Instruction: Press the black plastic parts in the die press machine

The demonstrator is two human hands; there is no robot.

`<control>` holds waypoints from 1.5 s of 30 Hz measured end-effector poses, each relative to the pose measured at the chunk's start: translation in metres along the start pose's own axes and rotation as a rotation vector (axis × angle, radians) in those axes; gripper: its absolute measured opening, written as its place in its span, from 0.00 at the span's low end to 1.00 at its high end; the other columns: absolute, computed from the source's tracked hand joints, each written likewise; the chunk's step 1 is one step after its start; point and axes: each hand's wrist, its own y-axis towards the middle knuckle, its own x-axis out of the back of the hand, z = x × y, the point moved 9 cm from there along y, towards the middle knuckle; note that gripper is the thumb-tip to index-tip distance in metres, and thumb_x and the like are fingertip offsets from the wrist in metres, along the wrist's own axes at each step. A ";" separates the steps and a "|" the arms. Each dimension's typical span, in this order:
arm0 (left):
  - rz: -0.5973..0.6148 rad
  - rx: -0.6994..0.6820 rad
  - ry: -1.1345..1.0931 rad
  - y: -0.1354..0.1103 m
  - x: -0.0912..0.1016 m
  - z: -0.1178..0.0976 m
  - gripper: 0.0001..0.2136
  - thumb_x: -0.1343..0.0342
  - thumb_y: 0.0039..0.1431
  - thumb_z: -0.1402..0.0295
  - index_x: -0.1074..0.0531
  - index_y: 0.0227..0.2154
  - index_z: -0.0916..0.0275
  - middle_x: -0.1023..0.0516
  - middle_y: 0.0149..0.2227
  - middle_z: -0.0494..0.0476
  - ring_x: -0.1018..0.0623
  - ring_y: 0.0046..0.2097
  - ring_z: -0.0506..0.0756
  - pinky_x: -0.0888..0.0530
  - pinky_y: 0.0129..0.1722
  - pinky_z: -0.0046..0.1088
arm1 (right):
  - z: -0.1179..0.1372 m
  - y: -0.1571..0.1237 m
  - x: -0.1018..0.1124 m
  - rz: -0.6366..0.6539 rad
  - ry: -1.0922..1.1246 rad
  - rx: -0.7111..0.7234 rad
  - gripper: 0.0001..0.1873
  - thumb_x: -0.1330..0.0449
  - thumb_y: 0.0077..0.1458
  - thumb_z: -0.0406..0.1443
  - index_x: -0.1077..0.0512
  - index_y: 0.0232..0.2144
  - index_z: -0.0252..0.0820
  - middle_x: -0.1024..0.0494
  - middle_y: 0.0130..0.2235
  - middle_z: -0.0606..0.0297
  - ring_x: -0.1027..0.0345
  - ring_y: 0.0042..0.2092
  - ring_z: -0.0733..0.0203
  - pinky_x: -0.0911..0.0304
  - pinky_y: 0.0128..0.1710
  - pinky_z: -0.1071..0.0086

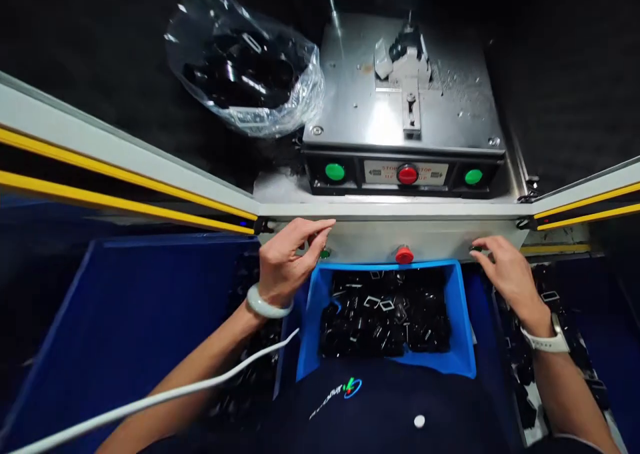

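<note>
My left hand point(290, 254) is held above the left green button point(325, 254) on the grey front panel point(360, 234). Its thumb and forefinger tips come together in a pinch; anything between them is too small to make out. At the panel's other end, my right hand point(505, 271) has its bent fingertips at another green button point(477, 248), which they partly hide. Its thumb stands apart from the fingers, and nothing shows in its grasp. Between the hands, a red button point(404, 255) sits on the panel.
Below the panel, a blue bin point(467, 321) holds many small black parts. Behind it stands a metal machine point(360, 114) with a fixture point(410, 64) and more buttons. A clear plastic bag point(305, 87) of black parts lies to its left. Yellow-striped rails point(125, 177) flank both sides.
</note>
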 end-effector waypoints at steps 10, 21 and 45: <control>0.425 0.101 0.263 -0.037 -0.025 0.075 0.18 0.39 0.66 0.54 0.22 0.53 0.57 0.26 0.52 0.64 0.21 0.39 0.58 0.23 0.39 0.34 | -0.023 0.011 -0.008 -0.001 0.081 -0.124 0.05 0.40 0.61 0.34 0.24 0.38 0.42 0.21 0.41 0.58 0.26 0.37 0.56 0.34 0.39 0.62; 0.713 0.007 -0.018 -0.073 -0.063 0.029 0.12 0.48 0.74 0.65 0.20 0.52 0.54 0.18 0.41 0.55 0.20 0.35 0.53 0.27 0.36 0.25 | 0.069 -0.021 -0.046 0.057 -0.052 0.149 0.11 0.47 0.73 0.36 0.24 0.49 0.42 0.20 0.46 0.55 0.27 0.48 0.52 0.33 0.43 0.63; 1.334 0.047 0.318 -0.152 -0.128 0.022 0.10 0.41 0.65 0.75 0.23 0.46 0.58 0.27 0.54 0.65 0.19 0.45 0.60 0.25 0.41 0.32 | 0.122 -0.041 -0.143 0.435 0.189 0.138 0.09 0.43 0.71 0.33 0.27 0.51 0.45 0.21 0.47 0.60 0.24 0.47 0.56 0.32 0.40 0.67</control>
